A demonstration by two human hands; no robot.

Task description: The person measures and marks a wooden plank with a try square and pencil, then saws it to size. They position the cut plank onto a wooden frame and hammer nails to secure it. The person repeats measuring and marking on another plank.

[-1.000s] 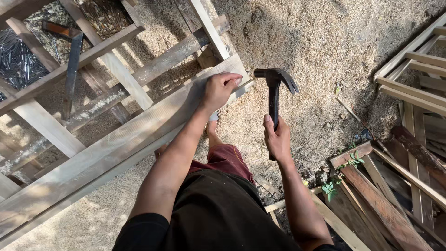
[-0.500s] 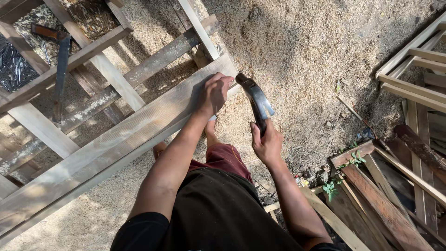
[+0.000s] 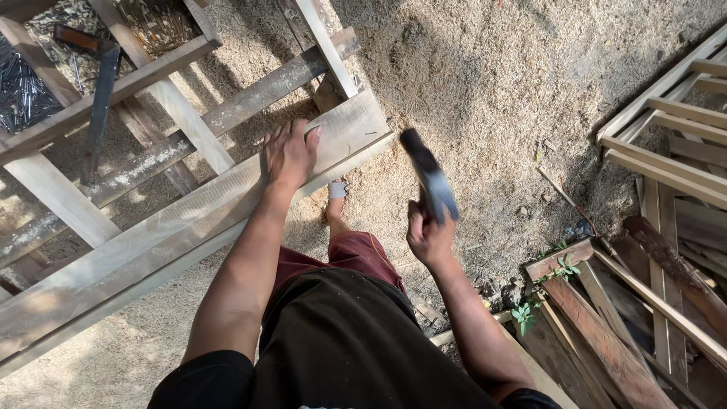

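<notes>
Meanwhile, a hammer (image 3: 429, 180) is being gripped aloft by the right hand (image 3: 429, 235); the left hand (image 3: 289, 154), being pressed flat near the plank's (image 3: 189, 220) end, is likely being risked.

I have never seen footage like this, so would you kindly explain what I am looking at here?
There is no machine: a camera worn on a person's head looks down at their own arms. The left hand lies flat on a long pale plank resting across a wooden frame. The right hand grips a hammer, raised and blurred. Below is ground covered in sawdust, with stacked wooden slats at the right and a heap of dark nails at the upper left.
</notes>
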